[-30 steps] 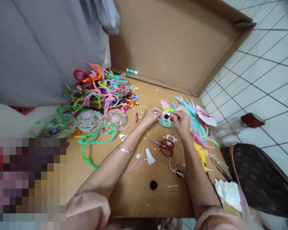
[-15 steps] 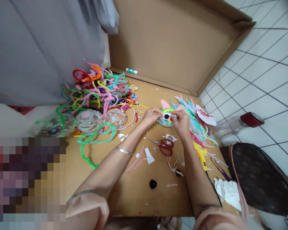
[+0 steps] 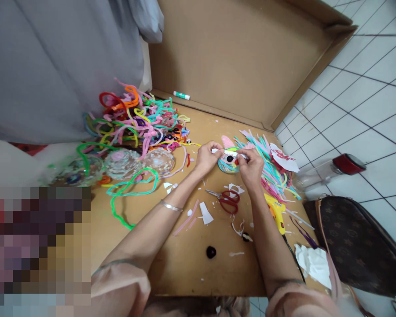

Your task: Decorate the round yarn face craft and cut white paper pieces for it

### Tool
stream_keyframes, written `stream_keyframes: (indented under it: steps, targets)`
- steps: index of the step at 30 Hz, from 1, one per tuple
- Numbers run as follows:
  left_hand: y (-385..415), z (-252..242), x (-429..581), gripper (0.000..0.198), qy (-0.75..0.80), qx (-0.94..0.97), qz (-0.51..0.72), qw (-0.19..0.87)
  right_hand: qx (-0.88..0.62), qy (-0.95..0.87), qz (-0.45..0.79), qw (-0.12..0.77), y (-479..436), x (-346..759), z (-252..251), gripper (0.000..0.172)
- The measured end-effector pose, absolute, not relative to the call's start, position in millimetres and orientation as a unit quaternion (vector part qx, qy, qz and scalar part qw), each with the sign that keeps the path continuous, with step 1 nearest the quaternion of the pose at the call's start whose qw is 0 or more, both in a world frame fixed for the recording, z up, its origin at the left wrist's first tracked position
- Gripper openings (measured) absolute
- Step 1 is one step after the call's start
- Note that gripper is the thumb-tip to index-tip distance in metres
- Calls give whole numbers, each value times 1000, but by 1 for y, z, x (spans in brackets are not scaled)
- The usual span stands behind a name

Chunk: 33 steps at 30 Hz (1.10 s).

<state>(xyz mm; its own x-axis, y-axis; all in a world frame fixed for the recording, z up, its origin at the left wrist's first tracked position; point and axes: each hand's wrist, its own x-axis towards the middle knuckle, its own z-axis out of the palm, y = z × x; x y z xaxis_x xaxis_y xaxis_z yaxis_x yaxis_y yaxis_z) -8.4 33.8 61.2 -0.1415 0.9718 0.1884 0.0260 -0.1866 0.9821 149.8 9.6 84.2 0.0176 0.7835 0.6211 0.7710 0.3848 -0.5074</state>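
Note:
A narrow strip of white paper [image 3: 230, 153] stretches between my two hands, just over a round craft piece. My left hand [image 3: 210, 157] pinches the strip's left end. The other end is between the closed fingers of my right hand [image 3: 250, 164]. Under the strip lies the craft piece [image 3: 228, 169], coloured with blue, green and yellow. It bears a shiny black round eye [image 3: 230, 159], a small red spot near my right fingertips, and a pink ear-like piece [image 3: 227, 141] at its top. Red-handled scissors [image 3: 229, 203] lie open on the table below my hands.
Tangled pipe cleaners [image 3: 135, 114] and round clear containers [image 3: 122, 166] fill the left. At right are cut strips [image 3: 265, 165], a yellow glue gun [image 3: 277, 213], a bottle [image 3: 330, 171] and a brown bag [image 3: 359, 242]. A cardboard wall [image 3: 231, 57] stands behind, near a glue stick [image 3: 181, 95].
The white paper now shows as a strip drawn straight above the black eye; earlier white surrounded the eye. Both hands have shifted slightly, still close to the craft piece.

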Motion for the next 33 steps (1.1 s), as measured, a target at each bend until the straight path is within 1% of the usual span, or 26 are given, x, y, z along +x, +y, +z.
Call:
stream_keyframes:
  steps: [10,14,18,22,25,28,33]
  targets:
    - [33,58,-7,5,498,516,571,399,-545,-701,0,460,9,148,82,22]
    - [34,62,-7,5,482,487,586,433,-548,-695,11,466,14,146,87,22]
    - [40,68,-7,7,477,435,618,449,-550,-694,13,465,34,145,102,23]
    - [50,72,-7,8,501,417,631,421,-576,-691,17,437,56,146,114,24]
    - [57,75,-6,9,508,423,639,393,-603,-679,17,419,62,145,114,21]
    - [63,79,-6,12,504,421,648,387,-620,-670,9,409,61,143,111,20]
    - [71,86,-5,19,495,430,657,372,-582,-709,-18,397,56,143,108,22]
